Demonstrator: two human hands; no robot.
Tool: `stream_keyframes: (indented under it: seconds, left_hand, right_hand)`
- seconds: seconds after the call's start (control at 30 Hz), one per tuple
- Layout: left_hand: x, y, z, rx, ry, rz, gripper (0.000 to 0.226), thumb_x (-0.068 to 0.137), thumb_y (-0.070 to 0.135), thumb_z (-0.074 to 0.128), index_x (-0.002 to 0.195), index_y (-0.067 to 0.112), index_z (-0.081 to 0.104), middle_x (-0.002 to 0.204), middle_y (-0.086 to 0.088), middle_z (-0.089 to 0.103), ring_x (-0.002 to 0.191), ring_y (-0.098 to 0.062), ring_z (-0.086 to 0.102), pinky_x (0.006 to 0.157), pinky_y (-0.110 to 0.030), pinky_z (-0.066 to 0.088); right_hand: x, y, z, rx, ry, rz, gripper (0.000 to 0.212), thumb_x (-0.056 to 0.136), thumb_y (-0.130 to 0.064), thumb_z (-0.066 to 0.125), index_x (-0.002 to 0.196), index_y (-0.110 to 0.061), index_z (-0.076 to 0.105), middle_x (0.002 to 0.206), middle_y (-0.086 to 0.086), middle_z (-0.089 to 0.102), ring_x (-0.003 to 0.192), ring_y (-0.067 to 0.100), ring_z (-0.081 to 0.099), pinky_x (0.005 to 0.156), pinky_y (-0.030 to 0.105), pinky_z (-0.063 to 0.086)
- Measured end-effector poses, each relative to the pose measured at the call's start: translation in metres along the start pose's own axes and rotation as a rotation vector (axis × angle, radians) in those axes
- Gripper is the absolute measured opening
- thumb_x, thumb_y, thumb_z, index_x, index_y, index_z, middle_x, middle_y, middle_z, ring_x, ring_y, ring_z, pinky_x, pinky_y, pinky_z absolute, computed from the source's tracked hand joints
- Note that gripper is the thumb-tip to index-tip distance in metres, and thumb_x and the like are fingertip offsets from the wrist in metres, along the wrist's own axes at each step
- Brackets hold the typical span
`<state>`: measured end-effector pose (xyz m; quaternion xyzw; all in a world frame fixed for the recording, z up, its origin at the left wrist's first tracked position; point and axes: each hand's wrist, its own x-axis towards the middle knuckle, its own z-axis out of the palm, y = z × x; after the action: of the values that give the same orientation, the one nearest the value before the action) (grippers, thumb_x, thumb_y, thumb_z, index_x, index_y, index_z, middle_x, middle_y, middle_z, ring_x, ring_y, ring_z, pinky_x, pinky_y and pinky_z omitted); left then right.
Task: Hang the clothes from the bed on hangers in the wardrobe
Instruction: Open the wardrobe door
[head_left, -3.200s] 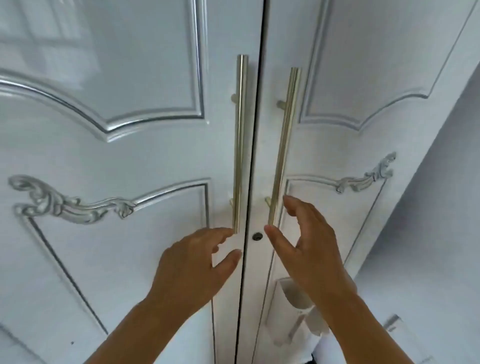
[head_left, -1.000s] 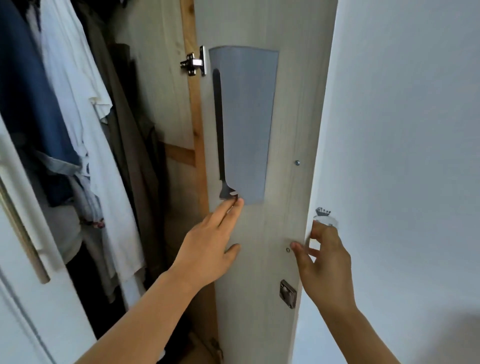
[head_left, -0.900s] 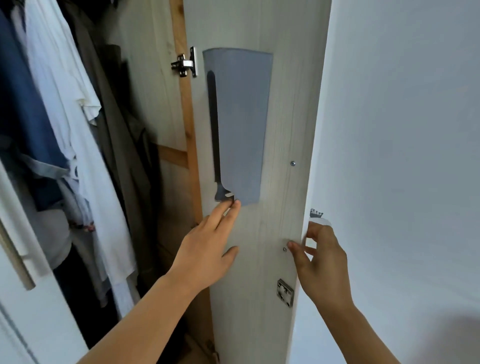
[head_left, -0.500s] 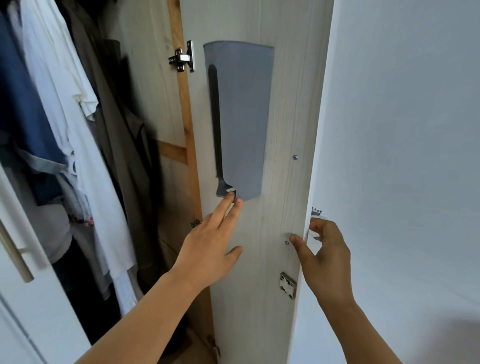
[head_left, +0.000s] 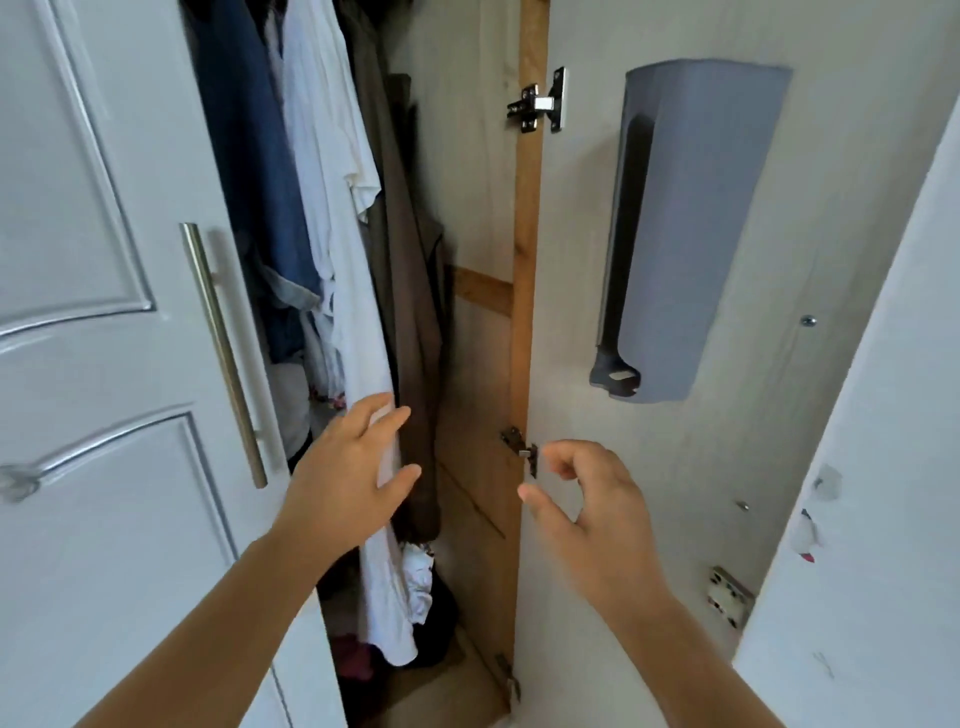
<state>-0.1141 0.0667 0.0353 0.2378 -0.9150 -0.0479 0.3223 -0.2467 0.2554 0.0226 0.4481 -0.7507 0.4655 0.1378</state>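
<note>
Soft, light white cotton shirt (head_left: 353, 291) is brushed by the open left hand (head_left: 348, 478); a hanger shoulder is best gripped. Nothing is held by the loosely curled right hand (head_left: 587, 504).

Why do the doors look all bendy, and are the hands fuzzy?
Head view: the wide lens bows the left door and its handle. Both hands, left and right, are slightly motion-blurred. Daylight is soft; the wardrobe's inside behind the hanging clothes is dim, and the left door shows faint glare.
</note>
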Motion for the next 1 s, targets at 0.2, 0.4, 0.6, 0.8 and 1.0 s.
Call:
stream_keyframes:
  seconds: [0.2,0.4,0.6,0.8,1.0]
  left_hand:
    - [-0.017,-0.056,-0.035,0.022,0.218,-0.169,0.051,0.081,0.028,0.07,0.128,0.012,0.056,0.14,-0.009,0.042,0.123,-0.029,0.048,0.09,-0.043,0.047]
    - [-0.01,-0.079,-0.046,-0.008,0.278,-0.126,0.05,0.079,0.022,0.072,0.126,0.013,0.056,0.147,-0.015,0.03,0.122,-0.032,0.048,0.088,-0.034,0.044]
    - [-0.006,-0.081,-0.048,-0.231,0.147,-0.221,0.055,0.083,0.021,0.068,0.133,0.026,0.045,0.133,0.003,0.038,0.11,-0.015,0.051,0.098,-0.028,0.041]
    - [-0.027,-0.054,-0.058,-0.292,0.174,-0.217,0.096,0.083,0.012,0.067,0.141,0.052,0.001,0.12,0.011,0.042,0.105,-0.007,0.05,0.086,-0.014,0.038]
    - [-0.077,-0.017,-0.074,-0.239,0.249,-0.28,0.106,0.084,0.021,0.066,0.137,0.055,-0.02,0.129,0.007,0.045,0.107,0.0,0.05,0.093,-0.025,0.046]
  right_hand:
    - [0.014,-0.035,0.057,0.043,-0.078,-0.096,0.03,0.082,-0.025,0.07,0.109,-0.02,0.061,0.096,-0.018,0.052,0.093,0.001,0.049,0.076,0.003,0.033]
    - [0.022,-0.058,0.095,0.089,-0.101,-0.155,0.03,0.081,-0.027,0.071,0.109,-0.019,0.061,0.097,-0.013,0.056,0.095,0.006,0.053,0.079,0.009,0.036]
    - [0.021,-0.061,0.107,0.128,-0.126,-0.162,0.032,0.083,-0.031,0.068,0.112,-0.021,0.059,0.1,-0.015,0.054,0.098,0.003,0.051,0.079,0.005,0.034]
    - [0.011,-0.051,0.102,0.178,-0.177,-0.179,0.033,0.082,-0.028,0.07,0.111,-0.017,0.061,0.101,-0.008,0.059,0.099,0.008,0.053,0.082,0.013,0.039]
    - [0.004,-0.056,0.099,0.289,-0.269,-0.241,0.035,0.079,-0.028,0.072,0.111,-0.019,0.061,0.102,-0.011,0.057,0.099,0.005,0.052,0.078,0.005,0.035]
